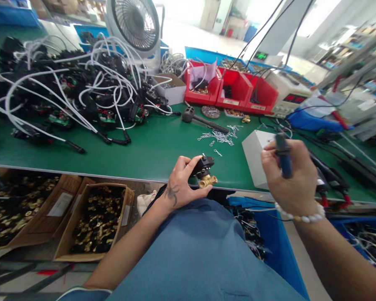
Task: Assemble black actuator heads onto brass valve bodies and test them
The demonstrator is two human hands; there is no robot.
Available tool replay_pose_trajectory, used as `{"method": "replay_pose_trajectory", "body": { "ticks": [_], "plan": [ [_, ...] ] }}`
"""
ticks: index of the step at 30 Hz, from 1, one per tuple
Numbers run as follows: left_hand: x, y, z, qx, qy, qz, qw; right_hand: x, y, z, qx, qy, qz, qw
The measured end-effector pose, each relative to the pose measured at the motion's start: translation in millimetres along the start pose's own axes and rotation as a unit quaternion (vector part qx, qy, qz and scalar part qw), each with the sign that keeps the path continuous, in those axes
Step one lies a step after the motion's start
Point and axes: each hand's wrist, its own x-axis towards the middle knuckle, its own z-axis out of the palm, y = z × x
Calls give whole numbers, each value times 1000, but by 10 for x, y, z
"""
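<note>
My left hand [180, 184] grips a small valve [204, 171] with a black top and a brass fitting, held at the near edge of the green bench [156, 146]. My right hand [290, 177] is raised to the right of it and closed round a dark blue tool handle [283, 156], in front of a white box [257, 154]. A scatter of small metal clips [221, 137] lies on the mat just beyond the valve.
A heap of black parts with white cables [75, 92] fills the left of the bench, with a fan [134, 23] behind. Red bins [232, 90], a black-handled tool [200, 119] and a meter [290, 98] stand farther back. Cardboard boxes of valves [97, 219] sit below left, blue bins [269, 238] below right.
</note>
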Motion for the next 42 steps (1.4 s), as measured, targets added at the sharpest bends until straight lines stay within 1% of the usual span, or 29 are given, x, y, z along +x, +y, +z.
{"method": "replay_pose_trajectory", "body": {
  "ticks": [1,2,5,6,7,8,10,11,12,13,16,17,19,21,22,24,25,26,27,30,33,38,42],
  "plan": [
    [2,1,1,2,0,1,1000,-10,0,8,-3,6,0,1000],
    [4,4,3,4,-1,2,1000,-20,-5,20,-3,-10,-9,1000],
    [6,16,11,12,-1,8,1000,-13,-33,37,6,-115,-61,992],
    [5,20,12,15,0,11,1000,4,-39,25,9,-126,-67,990],
    [5,22,13,17,1,13,1000,23,-41,6,11,-118,-64,991],
    [5,23,13,18,2,14,1000,43,-37,-17,12,-92,-52,994],
    [6,22,10,20,5,13,1000,64,-18,-53,13,-18,-15,1000],
    [7,21,9,20,6,12,1000,62,-8,-57,13,6,-2,1000],
    [7,20,9,19,7,12,1000,51,1,-50,14,7,1,1000],
    [8,20,11,20,7,12,1000,34,6,-34,16,-15,-6,1000],
    [7,24,25,22,8,13,1000,-23,-6,29,26,-138,-42,989],
    [6,27,31,22,8,12,1000,-34,-16,43,30,-165,-45,985],
    [1,36,40,15,11,5,1000,-37,-41,58,44,-190,-37,980],
    [-7,49,44,-2,22,-12,1000,-26,-62,83,113,-218,-14,969],
    [-13,56,44,-11,27,-21,999,-20,-69,109,170,-245,-7,955],
    [-24,69,40,-27,34,-33,998,-13,-78,195,281,-310,-6,908],
    [-30,74,38,-32,34,-35,998,-12,-80,248,318,-337,-12,886],
    [-36,77,35,-37,33,-35,998,-11,-82,302,335,-355,-22,872],
    [-41,79,33,-43,32,-36,998,-9,-84,350,342,-367,-29,865],
    [-48,75,27,-60,35,-40,997,-1,-94,432,344,-378,-37,859],
    [-45,71,27,-73,37,-44,996,1,-105,430,351,-388,-40,851],
    [-36,79,24,-80,44,-50,995,-23,-114,408,362,-371,-36,854],
    [-35,80,3,-80,32,-45,995,-8,-121,430,349,-381,-46,855]
  ]
}}
